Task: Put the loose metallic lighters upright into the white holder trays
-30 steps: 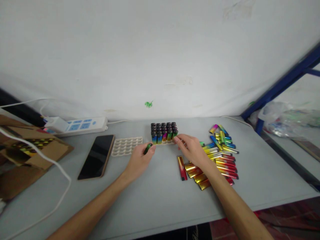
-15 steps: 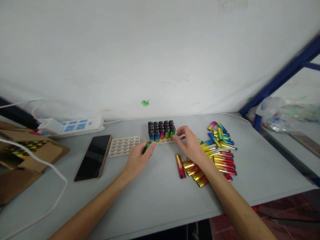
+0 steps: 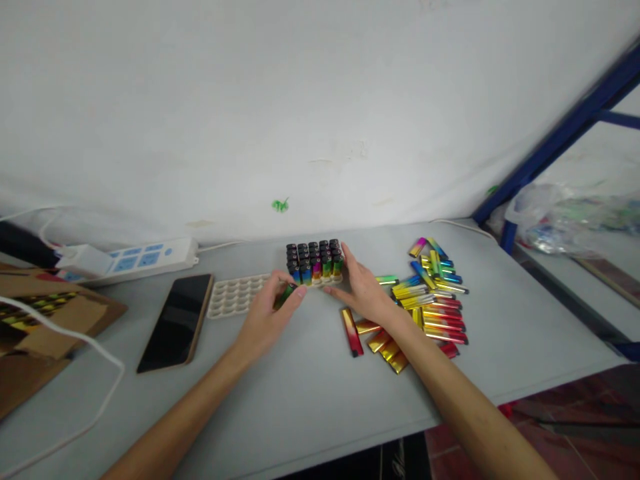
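Several shiny lighters point(image 3: 316, 267) with black tops stand upright in close rows in a pale tray point(image 3: 331, 279). My left hand point(image 3: 274, 303) is closed around a green lighter point(image 3: 285, 295) just left of the tray's front. At the right end of the rows, my right hand point(image 3: 363, 288) has its fingers and thumb apart, the fingers along the side and the thumb near the front edge. Whether it touches the tray I cannot tell. A second pale tray point(image 3: 233, 298) with bare round-edged hollows lies behind my left hand.
Loose metallic lighters point(image 3: 443, 313) lie in a pile under and beside my right forearm. To the left are a phone point(image 3: 176, 323), a power strip point(image 3: 145, 260), a cardboard box point(image 3: 60, 333) and a white cable point(image 3: 117, 380). A blue metal frame point(image 3: 560, 147) stands at the right.
My right hand has gone from pinching near the front row to spreading at the tray's right end. The left hand still holds the green lighter. The view has shifted slightly.
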{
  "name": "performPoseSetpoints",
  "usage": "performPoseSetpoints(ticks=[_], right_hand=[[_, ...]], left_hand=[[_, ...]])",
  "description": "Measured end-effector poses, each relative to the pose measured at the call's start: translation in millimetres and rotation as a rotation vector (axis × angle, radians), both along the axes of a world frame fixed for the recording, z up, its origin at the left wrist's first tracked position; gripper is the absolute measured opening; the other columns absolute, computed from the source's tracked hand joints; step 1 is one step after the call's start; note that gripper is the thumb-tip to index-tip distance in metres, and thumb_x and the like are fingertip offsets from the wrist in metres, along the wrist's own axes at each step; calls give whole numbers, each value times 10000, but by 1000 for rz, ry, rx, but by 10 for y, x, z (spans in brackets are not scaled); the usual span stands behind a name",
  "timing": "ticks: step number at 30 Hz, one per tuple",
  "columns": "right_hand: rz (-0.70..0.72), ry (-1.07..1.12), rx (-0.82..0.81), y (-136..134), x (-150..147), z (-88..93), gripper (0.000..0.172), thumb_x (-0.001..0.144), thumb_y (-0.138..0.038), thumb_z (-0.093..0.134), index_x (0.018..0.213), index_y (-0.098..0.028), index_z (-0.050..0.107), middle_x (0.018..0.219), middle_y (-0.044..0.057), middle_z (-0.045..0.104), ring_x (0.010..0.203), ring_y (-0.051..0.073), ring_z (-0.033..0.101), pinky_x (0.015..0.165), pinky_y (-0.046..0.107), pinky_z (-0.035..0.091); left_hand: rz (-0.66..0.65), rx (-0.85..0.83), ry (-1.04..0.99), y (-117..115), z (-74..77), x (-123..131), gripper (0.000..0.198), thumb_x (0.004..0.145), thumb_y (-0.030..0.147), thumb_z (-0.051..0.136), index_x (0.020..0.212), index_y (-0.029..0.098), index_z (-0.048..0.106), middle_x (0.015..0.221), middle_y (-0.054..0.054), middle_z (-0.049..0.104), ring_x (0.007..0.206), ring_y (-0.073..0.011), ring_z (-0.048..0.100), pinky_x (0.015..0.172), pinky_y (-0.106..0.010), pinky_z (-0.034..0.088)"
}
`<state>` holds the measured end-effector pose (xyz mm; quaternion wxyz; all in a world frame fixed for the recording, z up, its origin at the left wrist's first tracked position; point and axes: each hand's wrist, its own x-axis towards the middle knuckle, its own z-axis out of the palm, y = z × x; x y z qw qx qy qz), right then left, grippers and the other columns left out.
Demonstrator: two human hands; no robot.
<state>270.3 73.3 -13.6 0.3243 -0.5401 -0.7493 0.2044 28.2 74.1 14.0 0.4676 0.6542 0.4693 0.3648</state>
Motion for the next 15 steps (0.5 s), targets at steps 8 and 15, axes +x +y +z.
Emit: performPoseSetpoints(ticks=[8, 15], right_hand=[[-14, 20, 48, 63, -2, -1, 1044, 879, -331, 799, 1683, -127, 164, 1581, 261, 499, 1454, 390, 511, 1176, 550, 454], [-9, -22, 23, 201, -30, -68, 1124, 860, -294, 817, 1704, -197, 81, 1622, 230, 472, 1469, 376, 499, 1251, 648, 291]], left_hand=[[-47, -37, -128, 57, 19, -18, 415, 918, 504, 736, 1024, 280, 403, 671, 125, 488, 496, -85, 424, 450, -186, 372], [-38, 271, 20, 103, 101, -40, 296, 1022, 460, 581, 884, 204, 635, 737, 13, 613, 680, -139, 587, 637, -261, 481]])
